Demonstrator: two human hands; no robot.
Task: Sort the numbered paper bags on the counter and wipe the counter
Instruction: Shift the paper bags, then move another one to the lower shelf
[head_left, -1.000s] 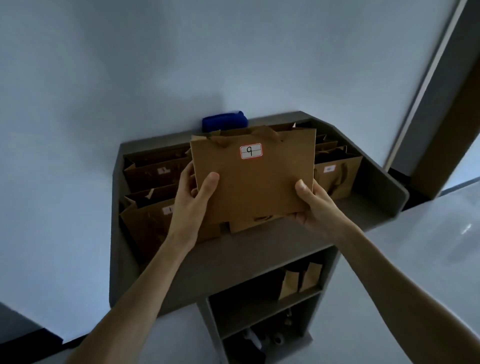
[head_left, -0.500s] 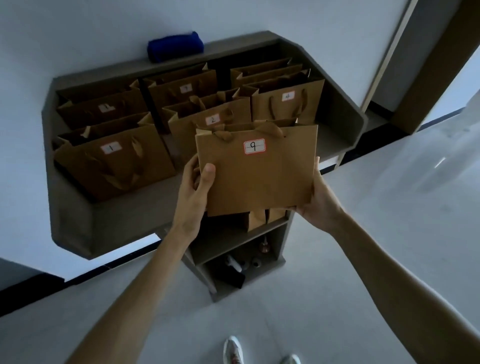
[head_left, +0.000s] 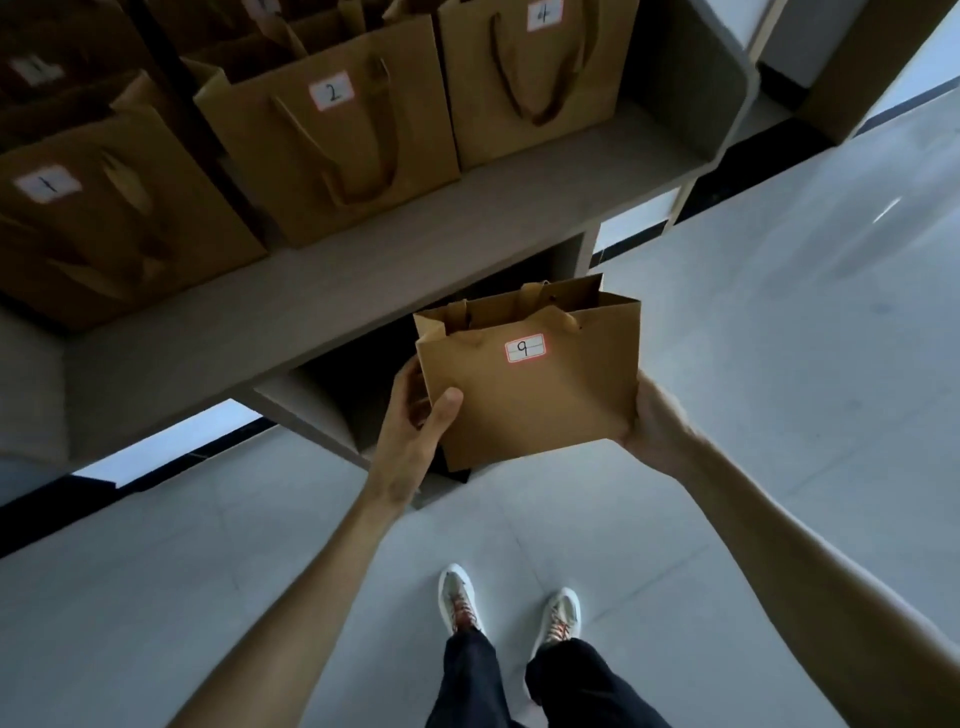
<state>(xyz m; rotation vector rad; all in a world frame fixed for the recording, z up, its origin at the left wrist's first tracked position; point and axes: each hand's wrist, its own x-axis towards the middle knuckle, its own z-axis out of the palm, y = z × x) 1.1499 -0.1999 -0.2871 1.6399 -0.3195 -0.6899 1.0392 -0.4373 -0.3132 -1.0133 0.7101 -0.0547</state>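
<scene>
Both hands (head_left: 415, 421) (head_left: 652, 431) grip bag 9 (head_left: 530, 384) by its sides.
Bags 1 (head_left: 104, 218), 2 (head_left: 332, 135), 4 (head_left: 530, 78) stand at 11 o'clock; counter (head_left: 363, 291) not wiped yet.

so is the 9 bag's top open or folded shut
Open: the mouth of bag 9 gapes at the top, its dark inside showing, while both hands hold its sides. Contents cannot be told.

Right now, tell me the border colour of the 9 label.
Red, on the white label; head view shows it.
</scene>
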